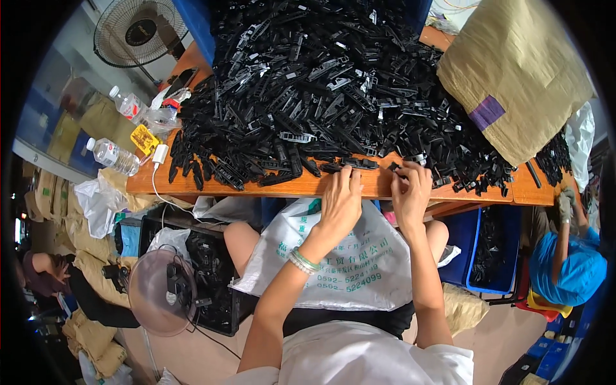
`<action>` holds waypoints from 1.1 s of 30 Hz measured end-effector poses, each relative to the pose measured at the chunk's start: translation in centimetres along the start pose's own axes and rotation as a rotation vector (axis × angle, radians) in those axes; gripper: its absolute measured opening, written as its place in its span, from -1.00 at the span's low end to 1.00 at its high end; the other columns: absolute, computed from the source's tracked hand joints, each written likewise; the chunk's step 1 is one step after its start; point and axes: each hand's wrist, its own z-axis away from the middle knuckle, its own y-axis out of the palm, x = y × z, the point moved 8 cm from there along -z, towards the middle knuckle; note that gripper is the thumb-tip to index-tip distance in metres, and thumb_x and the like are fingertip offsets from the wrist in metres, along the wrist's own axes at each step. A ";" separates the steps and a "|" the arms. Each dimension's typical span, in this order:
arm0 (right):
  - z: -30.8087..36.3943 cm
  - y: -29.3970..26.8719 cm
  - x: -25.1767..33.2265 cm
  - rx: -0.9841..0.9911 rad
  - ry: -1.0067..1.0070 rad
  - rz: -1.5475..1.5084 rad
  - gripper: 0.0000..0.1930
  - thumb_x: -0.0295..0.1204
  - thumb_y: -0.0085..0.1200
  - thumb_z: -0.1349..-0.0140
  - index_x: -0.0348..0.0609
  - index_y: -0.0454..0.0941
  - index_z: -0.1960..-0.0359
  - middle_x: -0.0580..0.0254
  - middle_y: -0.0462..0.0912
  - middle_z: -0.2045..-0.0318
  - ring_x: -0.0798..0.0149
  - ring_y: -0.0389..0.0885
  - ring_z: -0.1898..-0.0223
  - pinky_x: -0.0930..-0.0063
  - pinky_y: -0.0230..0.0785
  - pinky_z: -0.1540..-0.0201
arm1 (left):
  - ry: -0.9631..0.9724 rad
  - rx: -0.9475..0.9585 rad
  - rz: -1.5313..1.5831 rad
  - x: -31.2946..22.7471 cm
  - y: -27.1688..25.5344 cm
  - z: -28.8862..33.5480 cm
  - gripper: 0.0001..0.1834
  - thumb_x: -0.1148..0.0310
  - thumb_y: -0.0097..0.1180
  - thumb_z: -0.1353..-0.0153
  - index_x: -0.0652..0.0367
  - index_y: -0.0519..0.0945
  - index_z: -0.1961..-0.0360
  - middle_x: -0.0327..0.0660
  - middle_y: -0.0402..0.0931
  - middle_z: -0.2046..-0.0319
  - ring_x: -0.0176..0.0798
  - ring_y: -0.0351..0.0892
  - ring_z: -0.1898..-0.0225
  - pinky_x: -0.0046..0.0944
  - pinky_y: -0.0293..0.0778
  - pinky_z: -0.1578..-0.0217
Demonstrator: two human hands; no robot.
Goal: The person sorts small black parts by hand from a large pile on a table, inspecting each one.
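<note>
A large heap of black plastic parts, many of them long and narrow, covers the wooden table. At its near edge, my left hand has its fingers stretched forward. Their tips touch the end of a long black clip-like part lying on the wood; the thumb is hidden. To its right, my right hand bends its fingers and pinches a small black plastic part. A white printed woven sack is spread over my lap below both hands.
Blue bin walls flank the heap's far end. A tan woven sack lies at right. Bottles and a white charger sit at left. Below are a black crate and a blue bin. A co-worker in blue is at far right.
</note>
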 end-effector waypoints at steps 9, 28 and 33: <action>1.8 2.0 -0.8 0.106 0.356 -0.586 -0.80 -0.57 -0.11 -0.33 -0.26 0.50 0.06 0.25 0.48 0.40 0.47 0.38 0.54 0.59 0.27 0.49 | 0.154 -0.013 0.017 -0.1 -1.3 3.5 -0.71 0.45 0.18 -0.09 0.37 0.43 0.20 0.01 0.35 0.17 0.03 0.43 0.19 -0.08 0.43 0.20; 0.7 3.1 -1.4 0.530 0.214 -0.573 -0.73 -0.58 0.23 0.01 -0.31 0.65 0.21 0.21 0.57 0.39 0.24 0.41 0.29 0.45 0.25 0.14 | 0.065 0.092 0.165 2.1 -0.7 0.1 -0.83 0.61 0.10 -0.06 0.35 0.51 0.27 -0.10 0.42 0.29 -0.03 0.40 0.20 -0.10 0.39 0.19; 0.8 2.9 -0.9 0.458 0.188 -0.551 -0.73 -0.60 0.23 0.03 -0.29 0.66 0.22 0.22 0.56 0.39 0.23 0.40 0.28 0.43 0.26 0.16 | 0.089 0.103 0.226 2.2 -0.9 -0.1 -0.82 0.64 0.09 -0.05 0.37 0.51 0.26 -0.08 0.42 0.29 -0.03 0.40 0.20 -0.10 0.40 0.20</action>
